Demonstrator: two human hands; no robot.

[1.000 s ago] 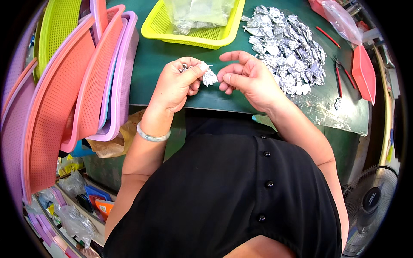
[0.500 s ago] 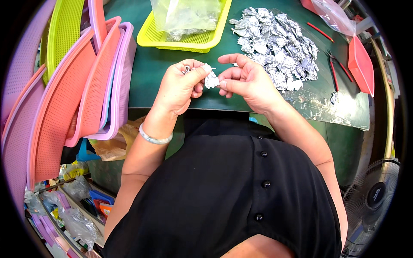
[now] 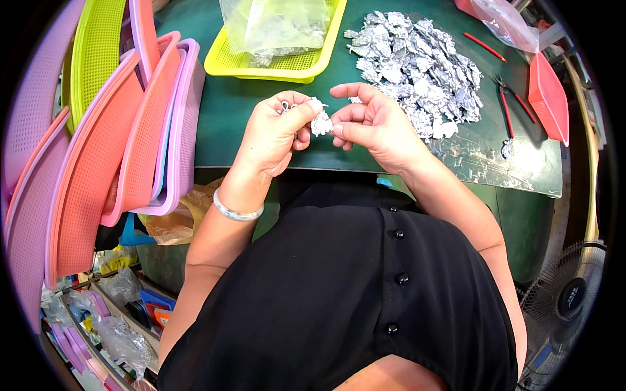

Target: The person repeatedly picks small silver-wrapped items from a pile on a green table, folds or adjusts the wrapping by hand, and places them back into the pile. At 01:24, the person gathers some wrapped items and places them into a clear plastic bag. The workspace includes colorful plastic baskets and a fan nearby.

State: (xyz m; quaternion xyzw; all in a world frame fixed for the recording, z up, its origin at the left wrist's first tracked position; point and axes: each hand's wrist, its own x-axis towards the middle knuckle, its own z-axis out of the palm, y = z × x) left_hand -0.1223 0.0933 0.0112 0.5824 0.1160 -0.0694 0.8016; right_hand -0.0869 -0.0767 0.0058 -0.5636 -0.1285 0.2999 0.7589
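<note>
Between thumb and forefinger, my left hand (image 3: 274, 133) grips a small, flat silvery-white piece (image 3: 321, 124) with an uneven outline. Small metal rings (image 3: 285, 106) show among the fingers of that same hand. From the other side, my right hand (image 3: 385, 127) pinches at the piece's right edge with thumb and a fingertip; whatever else is between those fingertips is too small to make out. Just beyond the right hand spreads a large pile of similar silvery pieces (image 3: 417, 72) on the green table (image 3: 225, 124).
A yellow-green basket (image 3: 261, 73) holds a clear plastic bag (image 3: 274, 29) of silvery pieces. Red-handled pliers (image 3: 506, 111), a red pencil (image 3: 484, 47) and a coral tray (image 3: 549, 98) are at the right. Coloured baskets (image 3: 98, 169) stack up at left; a fan (image 3: 570, 296) stands lower right.
Both hands stay almost in place, still holding the silvery piece between them. The view has shifted slightly, so the table and baskets sit a little lower.
</note>
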